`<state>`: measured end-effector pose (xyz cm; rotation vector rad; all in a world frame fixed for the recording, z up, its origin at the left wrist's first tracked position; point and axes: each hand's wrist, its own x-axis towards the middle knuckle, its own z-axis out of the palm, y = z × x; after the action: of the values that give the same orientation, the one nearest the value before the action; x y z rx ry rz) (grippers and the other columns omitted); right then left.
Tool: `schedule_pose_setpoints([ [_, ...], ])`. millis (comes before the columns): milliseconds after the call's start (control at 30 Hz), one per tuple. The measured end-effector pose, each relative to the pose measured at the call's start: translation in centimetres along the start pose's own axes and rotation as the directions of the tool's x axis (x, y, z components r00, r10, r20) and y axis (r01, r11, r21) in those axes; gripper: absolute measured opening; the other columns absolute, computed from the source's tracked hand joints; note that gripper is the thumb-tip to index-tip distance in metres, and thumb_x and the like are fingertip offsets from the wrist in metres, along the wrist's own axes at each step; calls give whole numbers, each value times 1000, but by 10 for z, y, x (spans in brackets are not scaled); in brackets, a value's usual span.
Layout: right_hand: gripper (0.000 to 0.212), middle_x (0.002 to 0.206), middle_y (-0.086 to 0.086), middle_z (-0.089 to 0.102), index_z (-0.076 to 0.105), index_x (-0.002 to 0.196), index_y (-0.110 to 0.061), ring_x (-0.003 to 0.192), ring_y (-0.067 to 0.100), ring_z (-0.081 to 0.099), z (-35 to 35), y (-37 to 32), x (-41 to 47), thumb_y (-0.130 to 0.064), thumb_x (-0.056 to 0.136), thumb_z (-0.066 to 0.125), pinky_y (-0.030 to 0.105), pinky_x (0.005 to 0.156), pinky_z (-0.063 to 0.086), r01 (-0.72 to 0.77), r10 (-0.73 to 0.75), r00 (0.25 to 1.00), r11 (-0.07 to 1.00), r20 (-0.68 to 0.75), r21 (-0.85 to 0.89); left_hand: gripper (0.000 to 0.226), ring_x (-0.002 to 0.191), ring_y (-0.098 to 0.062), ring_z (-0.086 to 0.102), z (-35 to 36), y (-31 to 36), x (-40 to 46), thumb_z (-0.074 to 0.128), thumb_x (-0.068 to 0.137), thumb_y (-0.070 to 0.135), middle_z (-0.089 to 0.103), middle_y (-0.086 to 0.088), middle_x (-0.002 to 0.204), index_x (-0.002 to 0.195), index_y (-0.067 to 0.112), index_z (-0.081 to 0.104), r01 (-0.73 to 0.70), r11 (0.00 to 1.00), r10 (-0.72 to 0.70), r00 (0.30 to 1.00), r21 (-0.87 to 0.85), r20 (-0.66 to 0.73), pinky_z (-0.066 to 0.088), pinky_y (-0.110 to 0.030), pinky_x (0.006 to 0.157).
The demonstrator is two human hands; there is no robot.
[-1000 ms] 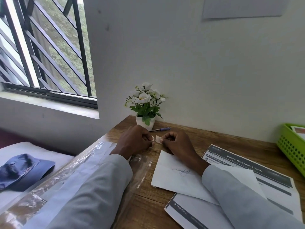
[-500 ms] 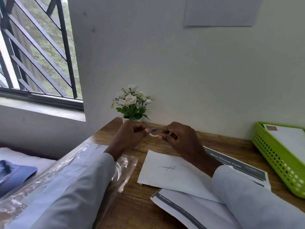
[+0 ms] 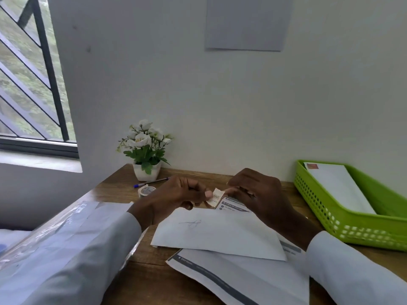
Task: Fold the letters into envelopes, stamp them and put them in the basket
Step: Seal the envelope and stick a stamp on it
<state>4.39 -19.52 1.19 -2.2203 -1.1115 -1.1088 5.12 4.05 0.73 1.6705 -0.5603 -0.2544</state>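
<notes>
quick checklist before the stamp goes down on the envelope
1. Stamp in hand: ok, pinched between the left hand and the right hand.
2. Backing peeled off: cannot tell.
3. Envelope lying flat on the desk, under the hands: ok.
4. Envelope face free of a stamp: ok, only a pen scribble shows.
5. Envelope sealed: cannot tell, flap not visible.
6. Room in the green basket: ok, one stamped envelope inside it.

Soft daylight frm window point(image 3: 33, 84), slight blur.
</notes>
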Motion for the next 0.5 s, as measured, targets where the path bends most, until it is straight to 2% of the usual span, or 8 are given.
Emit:
schedule_pose_setpoints([
  [67, 37, 84, -3, 70, 74, 85, -14, 72, 13, 65, -13, 2, -5, -44, 96, 54, 29, 60, 49, 2, -1, 1000, 1000, 5, -20, 27, 61, -7, 50, 9, 7, 2, 79, 74, 30, 72, -2, 76, 84, 6, 76, -15, 1000, 15, 1000, -2, 4, 39, -16, 53],
  [167, 22, 83, -3, 70, 74, 85, -14, 71, 13, 65, -25, 6, -11, -33, 92, 65, 30, 60, 50, -42, 42, 999, 998, 1, -55, 39, 60, -6, 50, 23, 14, 4, 80, 70, 35, 74, -8, 81, 85, 0, 74, -37, 999, 39, 998, 27, -51, 39, -15, 53],
  [200, 18, 81, -5, 70, 75, 84, -15, 70, 11, 64, -28, 6, -13, -31, 90, 68, 29, 60, 50, -100, 99, 995, 994, -16, -32, 38, 59, -5, 50, 28, 15, 5, 81, 71, 35, 74, -9, 82, 85, 0, 74, -49, 998, 52, 995, 33, -84, 39, -15, 53],
  [267, 9, 73, -9, 69, 75, 81, -17, 64, 4, 63, -31, 5, -18, -25, 85, 75, 21, 58, 48, -284, 296, 953, 947, -64, 148, 34, 59, -5, 50, 36, 17, 8, 80, 71, 33, 73, -8, 80, 83, 2, 76, -80, 997, 83, 983, 24, -165, 39, -16, 52],
  [300, 5, 67, -9, 69, 75, 79, -19, 59, 3, 61, -33, 4, -21, -21, 83, 77, 17, 56, 47, -376, 412, 909, 880, -70, 290, 32, 59, -4, 51, 39, 18, 10, 79, 71, 33, 72, -6, 77, 82, 4, 76, -87, 996, 88, 976, 11, -199, 39, -16, 52],
  [367, 6, 60, -3, 69, 76, 77, -18, 52, 9, 61, -36, 3, -26, -16, 82, 78, 18, 54, 50, -503, 608, 794, 665, -10, 551, 19, 58, -3, 51, 45, 19, 14, 80, 72, 29, 71, -1, 71, 80, 11, 79, -90, 996, 84, 964, -13, -251, 38, -15, 51],
  [400, 4, 60, 2, 69, 76, 79, -16, 53, 13, 62, -37, 2, -29, -18, 81, 78, 21, 55, 52, -527, 660, 750, 560, 41, 639, 13, 57, -3, 51, 46, 19, 16, 80, 74, 26, 71, 1, 70, 80, 14, 79, -87, 996, 78, 960, -23, -268, 37, -15, 51],
  [500, 22, 68, 7, 70, 76, 83, -9, 60, 16, 65, -37, -1, -32, -27, 71, 80, 25, 57, 54, -554, 715, 676, 332, 179, 763, 12, 60, -2, 55, 53, 17, 21, 81, 74, 26, 76, 1, 76, 83, 17, 80, -69, 997, 54, 954, -42, -294, 39, -13, 51],
])
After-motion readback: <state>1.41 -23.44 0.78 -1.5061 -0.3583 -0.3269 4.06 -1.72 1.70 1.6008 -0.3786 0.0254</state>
